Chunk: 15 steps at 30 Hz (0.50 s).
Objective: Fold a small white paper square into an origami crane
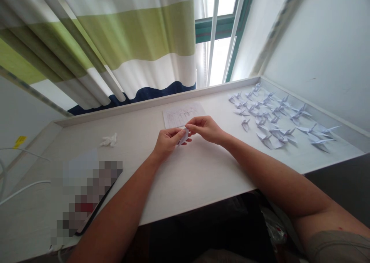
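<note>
Above the middle of the white desk, a small piece of folded white paper (183,137) is pinched between both my hands. My left hand (168,141) grips its lower left side, thumb on the near face and fingers behind. From the right, my right hand (206,128) pinches the top of the paper with thumb and forefinger. The fingers cover much of the paper, so its full shape is hidden. Just behind the hands lies a flat printed sheet (176,116). Many folded paper cranes (273,119) are spread over the right side of the desk.
The white desk (202,178) has a raised rim at its back and sides. A crumpled tissue (109,140) lies left of my hands. Nearer on the left is a blurred-out device (95,197) with white cables (26,187). Behind the desk hangs a striped curtain (138,35).
</note>
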Motion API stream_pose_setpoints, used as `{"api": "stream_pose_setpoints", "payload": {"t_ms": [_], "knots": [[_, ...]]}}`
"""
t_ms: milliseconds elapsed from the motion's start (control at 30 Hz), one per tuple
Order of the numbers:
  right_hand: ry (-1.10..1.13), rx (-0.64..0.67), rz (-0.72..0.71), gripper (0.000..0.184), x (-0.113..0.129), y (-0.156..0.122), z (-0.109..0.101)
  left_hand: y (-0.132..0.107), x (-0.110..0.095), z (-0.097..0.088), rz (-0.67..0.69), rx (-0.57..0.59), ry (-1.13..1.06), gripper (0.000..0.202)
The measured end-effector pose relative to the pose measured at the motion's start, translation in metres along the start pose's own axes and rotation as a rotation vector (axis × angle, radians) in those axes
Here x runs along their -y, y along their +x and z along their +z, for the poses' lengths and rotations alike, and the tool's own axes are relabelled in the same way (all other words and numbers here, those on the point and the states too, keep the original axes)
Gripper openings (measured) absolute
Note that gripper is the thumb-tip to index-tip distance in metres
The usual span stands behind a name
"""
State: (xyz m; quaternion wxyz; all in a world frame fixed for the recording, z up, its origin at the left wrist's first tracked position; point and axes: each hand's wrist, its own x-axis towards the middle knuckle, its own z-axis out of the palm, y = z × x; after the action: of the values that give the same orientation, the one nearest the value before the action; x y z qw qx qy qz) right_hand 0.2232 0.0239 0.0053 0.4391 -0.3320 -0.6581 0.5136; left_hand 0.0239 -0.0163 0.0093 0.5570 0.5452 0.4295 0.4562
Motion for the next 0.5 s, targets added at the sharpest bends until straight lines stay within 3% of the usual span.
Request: {"api": "stream_pose_setpoints", "payload": {"t_ms": [200,500], "knots": [[-0.074,0.002,0.009,0.030,-0.0023,0.0003,0.0002,0.0010,0.0011,-0.0009,-0.027,0.009,-0.001,0.044],[0.052,0.093,0.003,0.042,-0.0044,0.0018,-0.0025,0.0033,0.0045,-0.0016,-0.039,-0.048,-0.041,0.054]]}}
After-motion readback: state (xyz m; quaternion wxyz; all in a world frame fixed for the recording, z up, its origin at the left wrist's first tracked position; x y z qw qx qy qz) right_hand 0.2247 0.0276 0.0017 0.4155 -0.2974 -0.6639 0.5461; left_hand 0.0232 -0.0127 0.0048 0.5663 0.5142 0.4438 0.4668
